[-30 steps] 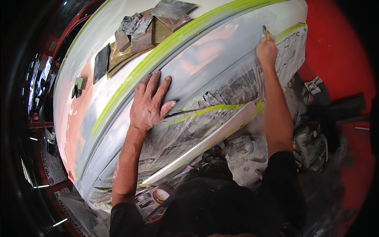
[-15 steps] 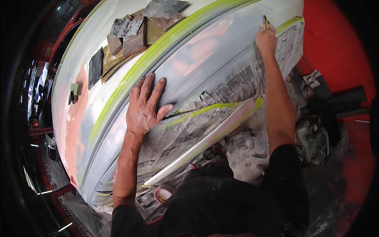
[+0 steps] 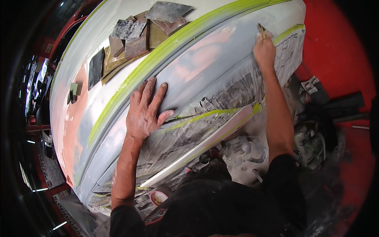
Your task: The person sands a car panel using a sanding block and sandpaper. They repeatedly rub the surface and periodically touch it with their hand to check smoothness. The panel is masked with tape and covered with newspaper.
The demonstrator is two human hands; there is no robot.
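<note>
My left hand (image 3: 145, 112) lies on the grey-primed car body panel (image 3: 233, 51), fingers spread and dusted white. Between the fingers of my right hand (image 3: 264, 52) is a thin, folded, yellow-brown piece of sandpaper (image 3: 261, 31), held against the panel near its far right end. Pinkish patches of filler show through the grey between the two hands. Above them, yellow-green masking tape (image 3: 175, 42) follows the curved edge of the panel. Newspaper (image 3: 233, 93) masks the area below.
Worn sanding sheets and blocks (image 3: 137, 46) lie on the white bodywork at upper left, beside a dark pad (image 3: 96, 69). A small green piece (image 3: 74, 88) rests farther left. A tape roll (image 3: 158, 197) is near my body. Dusty clutter (image 3: 310, 144) stands on the red floor (image 3: 335, 43).
My right hand has drawn slightly left and nearer to me along the panel with the sandpaper. My left hand stays on the same spot, while the whole view has shifted a little.
</note>
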